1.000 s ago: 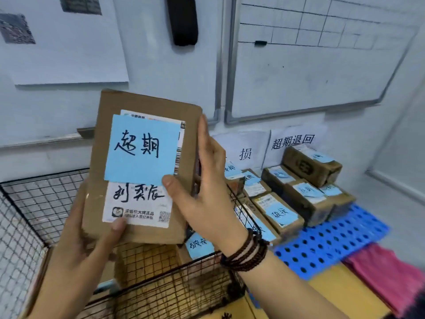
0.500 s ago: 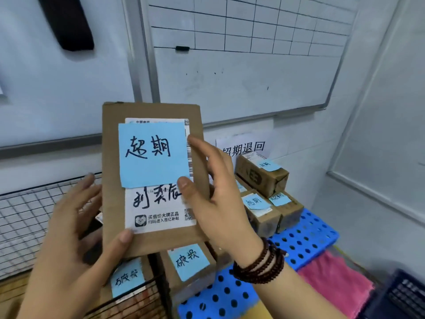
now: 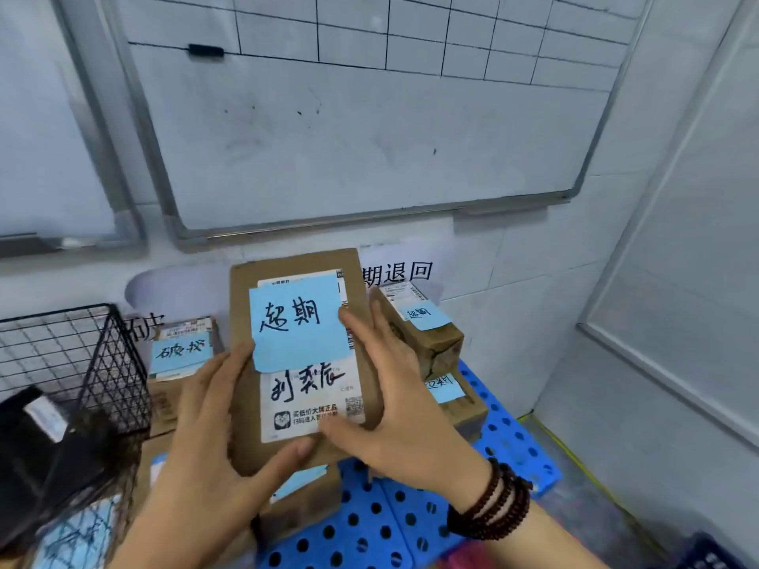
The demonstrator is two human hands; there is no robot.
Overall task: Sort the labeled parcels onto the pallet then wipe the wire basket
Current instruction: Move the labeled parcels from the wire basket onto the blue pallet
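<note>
From the head view, the parcel (image 3: 308, 384) is held up above the blue pallet (image 3: 390, 523), face toward the person. It sits just in front of the boxes stacked there and to the right of the wire basket (image 3: 102, 363). The left grip (image 3: 205, 437) holds its lower left corner, thumb across the bottom edge. The right grip (image 3: 394, 404) clasps the right edge, thumb on the printed label. It looks like a flat, stiff cardboard box, probably light and not slippery. The note (image 3: 295, 322) curls loose at its lower edge, so I'd hold the side edges, off the paper.
</note>
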